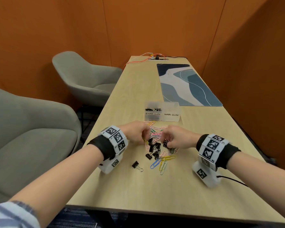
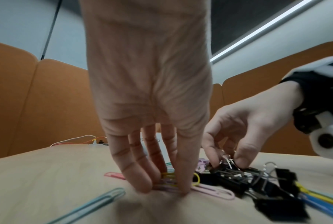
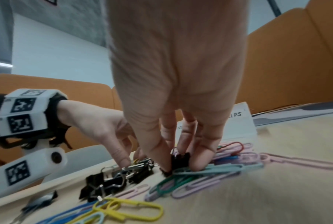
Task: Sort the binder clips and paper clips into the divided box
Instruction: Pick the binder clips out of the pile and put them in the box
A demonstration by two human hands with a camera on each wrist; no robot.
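Clips lie in one mixed heap on the pale wood-grain surface (image 1: 196, 153), and both of my hands work that heap from above.

Left hand (image 1: 135, 133): fingers point down, thumb and fingertips (image 2: 142, 184) closing on a small bundle of paper clips (image 2: 170, 180), yellow and lilac coated wire loops. The grip is narrow and holds that bundle against the surface. A pink paper clip (image 2: 215, 191) lies flat just right of this grip, its long axis running left to right in the left wrist view.

Right hand (image 1: 176, 139): thumb and forefinger pinch one binder clip (image 3: 179, 161), a black folded-steel body standing between the fingertips (image 3: 200, 160). I cannot tell which way its wire handles point. The grip is narrow, holding that clip.

Between the two grips sits a cluster of black binder clips (image 1: 155, 148) with silver wire handles, pointing in mixed directions. Nearer me than both grips, one binder clip (image 1: 136, 165) lies apart, handles pointing toward me and to the right. Beside it, blue and yellow paper clips (image 1: 161, 162) lie flat, long axes fanned at several angles.

Beyond both grips stands the divided box (image 1: 162, 113), translucent plastic, rectangular, with hand-lettered labels. Its left compartment, marked BINDER CLIPS, holds black clips; the right is marked PAPER CLIPS.
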